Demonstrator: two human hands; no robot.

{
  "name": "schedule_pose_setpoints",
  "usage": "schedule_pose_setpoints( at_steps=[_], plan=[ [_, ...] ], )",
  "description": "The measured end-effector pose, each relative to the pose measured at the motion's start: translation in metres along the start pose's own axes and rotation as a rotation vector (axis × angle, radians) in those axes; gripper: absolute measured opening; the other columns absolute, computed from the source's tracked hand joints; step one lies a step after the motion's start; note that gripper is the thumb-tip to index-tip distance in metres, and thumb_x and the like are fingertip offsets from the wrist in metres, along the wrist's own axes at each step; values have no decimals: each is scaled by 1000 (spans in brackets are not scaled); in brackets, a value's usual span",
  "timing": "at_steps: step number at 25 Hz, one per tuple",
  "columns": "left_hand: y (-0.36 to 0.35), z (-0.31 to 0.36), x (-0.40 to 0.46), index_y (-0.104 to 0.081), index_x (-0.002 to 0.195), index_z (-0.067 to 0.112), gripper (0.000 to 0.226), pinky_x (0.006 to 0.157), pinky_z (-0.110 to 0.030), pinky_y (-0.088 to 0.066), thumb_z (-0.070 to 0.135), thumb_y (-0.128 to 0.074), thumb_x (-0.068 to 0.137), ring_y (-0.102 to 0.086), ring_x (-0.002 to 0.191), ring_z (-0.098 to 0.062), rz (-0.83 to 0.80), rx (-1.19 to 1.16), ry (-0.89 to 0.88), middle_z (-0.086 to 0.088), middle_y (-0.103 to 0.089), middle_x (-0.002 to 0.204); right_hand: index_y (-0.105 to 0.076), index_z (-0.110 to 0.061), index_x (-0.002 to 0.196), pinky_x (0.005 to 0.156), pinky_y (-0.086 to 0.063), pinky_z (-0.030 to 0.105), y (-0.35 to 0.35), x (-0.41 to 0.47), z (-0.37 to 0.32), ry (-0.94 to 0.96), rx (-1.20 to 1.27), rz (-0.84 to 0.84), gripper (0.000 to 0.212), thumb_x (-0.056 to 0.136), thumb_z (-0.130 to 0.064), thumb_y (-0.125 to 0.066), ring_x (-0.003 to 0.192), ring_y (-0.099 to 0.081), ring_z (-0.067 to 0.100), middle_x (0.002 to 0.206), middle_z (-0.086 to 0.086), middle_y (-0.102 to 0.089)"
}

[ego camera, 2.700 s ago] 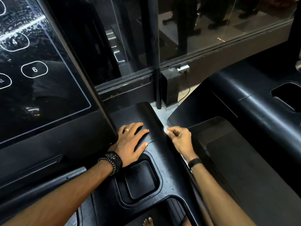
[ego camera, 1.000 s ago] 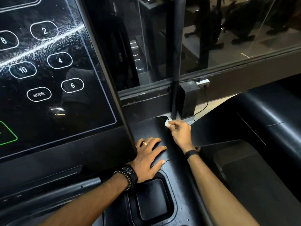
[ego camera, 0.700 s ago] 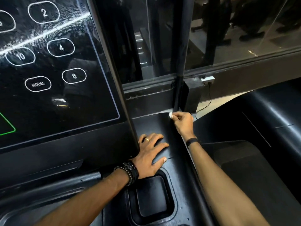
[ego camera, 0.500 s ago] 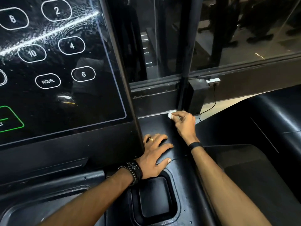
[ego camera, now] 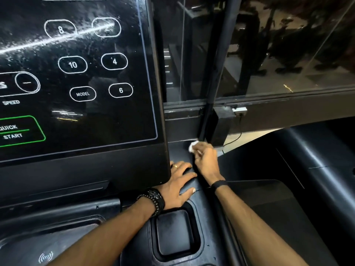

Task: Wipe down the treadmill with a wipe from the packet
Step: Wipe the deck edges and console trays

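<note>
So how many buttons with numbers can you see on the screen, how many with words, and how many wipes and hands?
Number buttons: 4, reading 8, 10, 4 and 6
Word buttons: 2, MODEL and QUICK START
Wipes: 1, the white wipe
Hands: 2, left hand and right hand
Total: 9

A glass partition [ego camera: 278, 54] stands at the far side, its dark pane showing dim reflections. A black upright post [ego camera: 217, 70] runs down it just right of centre. At the foot of the post sits a black box [ego camera: 221, 125], with a small white socket [ego camera: 240, 110] on the frame just to its right. A thin black cable [ego camera: 239, 129] hangs from the socket down toward a strip of pale floor [ego camera: 247, 138]. On the right lies another dark machine [ego camera: 307, 160].
</note>
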State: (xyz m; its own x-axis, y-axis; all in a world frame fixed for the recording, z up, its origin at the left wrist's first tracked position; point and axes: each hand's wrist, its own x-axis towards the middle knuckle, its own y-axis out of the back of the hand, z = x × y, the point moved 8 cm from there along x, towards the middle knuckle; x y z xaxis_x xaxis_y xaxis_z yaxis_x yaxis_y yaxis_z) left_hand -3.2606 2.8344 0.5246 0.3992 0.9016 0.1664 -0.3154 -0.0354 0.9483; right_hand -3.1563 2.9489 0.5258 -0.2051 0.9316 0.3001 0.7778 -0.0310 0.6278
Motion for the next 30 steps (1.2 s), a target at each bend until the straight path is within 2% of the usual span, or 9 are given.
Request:
schedule_pose_setpoints(
  at_steps=[2, 4, 10, 15, 17, 22, 25, 28, 30],
  plan=[
    [0, -1, -1, -64, 127, 19, 51, 112, -40, -23, 51, -49, 91, -48, 126, -26, -13, 13, 4, -7, -52, 136, -77, -4, 92, 88, -49, 25, -5, -5, -17, 115, 6, -72, 17, 87, 5, -64, 97, -63, 20, 100, 9, -72],
    [0, 5, -9, -63, 129, 18, 52, 113, -44, -35, 50, -43, 94, -50, 127, -28, -9, 103, 0, -9, -53, 139, -77, -3, 87, 86, -51, 27, 9, -1, -15, -30, 53, 5, 21, 83, 11, -62, 95, -69, 24, 96, 11, -74],
    [28, -2, -59, -57, 133, 27, 47, 87, -32, -59, 50, -39, 96, -66, 114, -21, 20, 181, 24, -5, -57, 142, -71, -6, 79, 80, -46, 31, -8, -3, -54, 110, -53, -53, 30, 67, 16, -55, 88, -59, 20, 89, 8, -68],
    [45, -21, -132, -47, 148, 24, 53, 114, -41, -30, 50, -33, 103, -48, 138, -24, -9, 252, 7, -7, -47, 153, -71, -3, 101, 83, -42, 34, -39, -6, -55, 120, -228, -277, 21, 85, 5, -58, 103, -52, 30, 109, 15, -59],
    [43, -17, -147, -38, 154, 22, 59, 117, -46, -20, 53, -26, 105, -34, 148, -24, -18, 265, 21, -7, -37, 160, -69, -5, 106, 81, -37, 28, -34, -4, -53, -34, -199, -179, 22, 92, -6, -52, 108, -54, 31, 114, 15, -59],
    [43, -8, -161, -37, 155, 17, 62, 118, -48, -16, 53, -25, 105, -27, 152, -25, -58, 246, 65, -8, -30, 163, -68, -5, 101, 85, -49, 37, -40, -29, -98, 98, -49, -252, 21, 88, -10, -52, 101, -60, 27, 109, 15, -63],
    [41, -6, -163, -38, 154, 19, 62, 120, -48, -15, 54, -28, 104, -26, 152, -23, -35, 206, 78, -6, -30, 163, -69, -11, 88, 85, -50, 44, -28, -24, -86, 32, -134, -76, 23, 82, 0, -50, 98, -57, 33, 100, 15, -62],
    [43, -9, -162, -39, 153, 21, 61, 120, -48, -15, 55, -34, 102, -28, 151, -23, -21, 172, 79, -5, -32, 163, -62, -29, 89, 87, -48, 27, -37, -32, -95, 59, -103, -170, 23, 97, -10, -52, 104, -59, 24, 105, 2, -61],
    [44, -10, -161, -41, 152, 21, 61, 119, -48, -16, 54, -38, 101, -30, 150, -23, -4, 183, 81, -5, -33, 162, -69, -13, 101, 89, -46, 31, -32, -31, -89, -16, -114, -124, 19, 94, -2, -54, 109, -57, 32, 111, 11, -61]
  ],
)
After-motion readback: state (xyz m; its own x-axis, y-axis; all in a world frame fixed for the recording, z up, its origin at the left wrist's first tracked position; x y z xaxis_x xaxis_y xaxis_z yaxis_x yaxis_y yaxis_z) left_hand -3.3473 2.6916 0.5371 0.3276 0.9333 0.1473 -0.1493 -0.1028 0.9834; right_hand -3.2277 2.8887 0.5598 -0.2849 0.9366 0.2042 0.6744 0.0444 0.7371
